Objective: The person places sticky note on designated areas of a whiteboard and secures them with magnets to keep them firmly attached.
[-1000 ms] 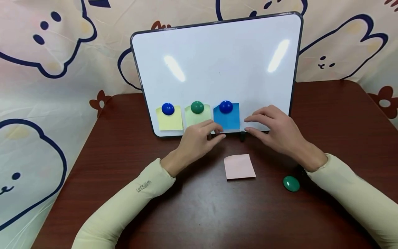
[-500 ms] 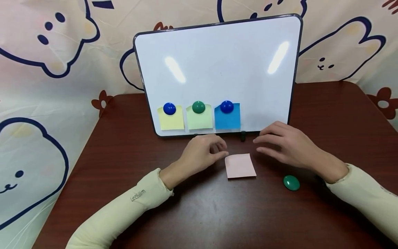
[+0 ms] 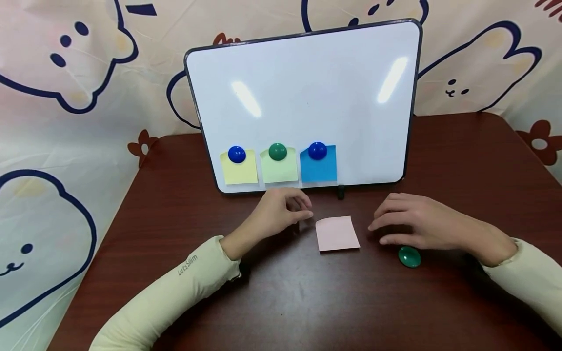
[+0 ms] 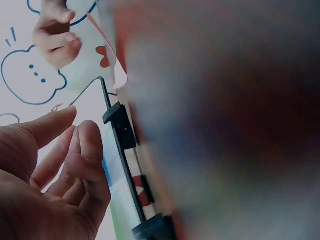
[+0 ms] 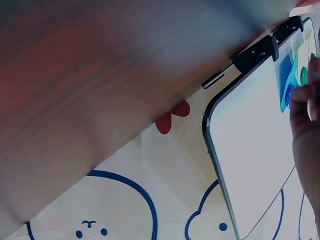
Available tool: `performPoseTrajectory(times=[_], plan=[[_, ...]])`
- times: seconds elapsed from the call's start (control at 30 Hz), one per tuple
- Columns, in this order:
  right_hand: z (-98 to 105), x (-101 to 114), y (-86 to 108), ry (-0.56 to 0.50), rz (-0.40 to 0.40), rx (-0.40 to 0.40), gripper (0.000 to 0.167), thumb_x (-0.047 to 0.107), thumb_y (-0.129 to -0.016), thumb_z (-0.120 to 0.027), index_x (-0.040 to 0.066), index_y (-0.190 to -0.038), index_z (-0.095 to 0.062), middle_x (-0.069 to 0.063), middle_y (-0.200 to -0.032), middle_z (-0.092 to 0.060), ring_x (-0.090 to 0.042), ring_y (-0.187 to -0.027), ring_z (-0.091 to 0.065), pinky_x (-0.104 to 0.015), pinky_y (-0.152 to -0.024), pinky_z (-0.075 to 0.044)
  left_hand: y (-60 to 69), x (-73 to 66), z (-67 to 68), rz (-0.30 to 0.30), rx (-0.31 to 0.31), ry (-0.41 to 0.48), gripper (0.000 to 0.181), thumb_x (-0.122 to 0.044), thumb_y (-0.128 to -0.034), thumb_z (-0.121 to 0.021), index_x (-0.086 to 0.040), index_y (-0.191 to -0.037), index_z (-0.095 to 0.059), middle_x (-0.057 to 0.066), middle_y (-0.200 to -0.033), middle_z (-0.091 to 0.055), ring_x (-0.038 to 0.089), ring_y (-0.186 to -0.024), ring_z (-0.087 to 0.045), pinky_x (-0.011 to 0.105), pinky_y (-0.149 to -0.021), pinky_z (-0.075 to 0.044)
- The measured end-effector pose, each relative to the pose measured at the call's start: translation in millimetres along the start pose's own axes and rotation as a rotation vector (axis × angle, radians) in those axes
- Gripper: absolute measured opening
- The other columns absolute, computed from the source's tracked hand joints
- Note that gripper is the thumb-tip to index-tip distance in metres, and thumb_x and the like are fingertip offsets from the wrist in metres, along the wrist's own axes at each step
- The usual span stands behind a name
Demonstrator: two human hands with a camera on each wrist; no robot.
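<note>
In the head view my left hand (image 3: 276, 212) is just left of a pink sticky note (image 3: 337, 234) on the table, apart from it, fingers loosely curved around nothing. The left wrist view shows that hand (image 4: 65, 170) with nothing between thumb and fingers. My right hand (image 3: 423, 222) hovers just behind a round green magnet (image 3: 409, 258), its fingers relaxed and holding nothing; whether it touches the magnet I cannot tell. A whiteboard (image 3: 307, 97) stands behind. Along its lower edge are yellow (image 3: 240, 173), pale green (image 3: 279, 172) and blue (image 3: 319, 170) sticky notes, each under a magnet.
Black feet support the whiteboard; one foot (image 3: 341, 192) shows at its lower edge. The dark brown wooden table (image 3: 281, 302) extends toward me. A cartoon-printed cloth (image 3: 145, 78) hangs behind and along the left side.
Both hands have withdrawn from the whiteboard's lower edge toward me. My right hand has moved right and down to the green magnet; my left has come down beside the pink sticky note.
</note>
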State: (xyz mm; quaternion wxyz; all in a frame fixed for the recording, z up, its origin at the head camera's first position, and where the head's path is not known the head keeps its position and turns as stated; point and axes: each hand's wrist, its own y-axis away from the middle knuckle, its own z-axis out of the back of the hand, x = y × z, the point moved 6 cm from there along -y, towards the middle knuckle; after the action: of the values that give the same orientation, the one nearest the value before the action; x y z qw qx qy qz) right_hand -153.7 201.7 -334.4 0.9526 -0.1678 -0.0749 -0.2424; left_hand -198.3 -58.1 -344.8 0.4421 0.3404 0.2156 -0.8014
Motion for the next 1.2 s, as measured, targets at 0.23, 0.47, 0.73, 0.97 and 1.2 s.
performPoseTrajectory(times=[0.23,0.47,0.73,0.97,1.2], plan=[[-3.3,0.7,15.6,-0.027,-0.021,0.058,0.050,0.052,-0.074,-0.082,0.037,-0.120,-0.068,0.024,-0.116,-0.060,0.002,-0.106,-0.052,-0.019,-0.088,-0.046,4.1,4.9,-8.4,0.009,0.048,-0.007,0.010,-0.017,-0.0849,-0.080,-0.016,-0.092,-0.073,-0.002,-0.082,-0.070,0.006,-0.060,-0.060,0.023,-0.058,-0.052],[-6.3,-5.4,29.6,-0.044,-0.103,0.163,0.052,0.064,-0.071,-0.077,0.041,-0.117,-0.067,0.023,-0.118,-0.057,0.000,-0.106,-0.051,-0.030,-0.084,-0.052,5.1,5.0,-14.2,-0.010,0.030,-0.011,0.012,-0.017,-0.0839,-0.081,-0.015,-0.092,-0.072,-0.001,-0.083,-0.070,0.006,-0.058,-0.058,0.022,-0.056,-0.051],[-8.2,-13.2,45.4,-0.121,-0.144,0.238,0.055,0.061,-0.069,-0.080,0.042,-0.119,-0.066,0.021,-0.120,-0.056,0.001,-0.107,-0.049,-0.022,-0.083,-0.050,2.3,2.1,-20.2,0.012,0.041,-0.096,0.013,-0.020,-0.0840,-0.081,-0.016,-0.093,-0.073,-0.004,-0.082,-0.070,0.006,-0.060,-0.057,0.021,-0.057,-0.048],[-9.8,-14.8,46.8,-0.153,-0.116,0.214,0.046,0.051,-0.074,-0.082,0.041,-0.117,-0.068,0.024,-0.114,-0.058,0.004,-0.103,-0.050,-0.018,-0.080,-0.050,0.2,1.4,-25.0,0.004,0.053,-0.163,0.014,-0.023,-0.0821,-0.083,-0.018,-0.091,-0.073,-0.006,-0.082,-0.070,0.003,-0.067,-0.058,0.020,-0.063,-0.047],[-9.7,-14.5,46.6,-0.186,-0.113,0.209,0.043,0.049,-0.075,-0.081,0.040,-0.116,-0.069,0.024,-0.113,-0.059,0.004,-0.102,-0.049,-0.018,-0.080,-0.050,-0.9,0.8,-27.3,0.013,0.062,-0.193,0.014,-0.024,-0.0821,-0.083,-0.018,-0.092,-0.074,-0.006,-0.083,-0.070,0.002,-0.070,-0.059,0.021,-0.066,-0.049]])
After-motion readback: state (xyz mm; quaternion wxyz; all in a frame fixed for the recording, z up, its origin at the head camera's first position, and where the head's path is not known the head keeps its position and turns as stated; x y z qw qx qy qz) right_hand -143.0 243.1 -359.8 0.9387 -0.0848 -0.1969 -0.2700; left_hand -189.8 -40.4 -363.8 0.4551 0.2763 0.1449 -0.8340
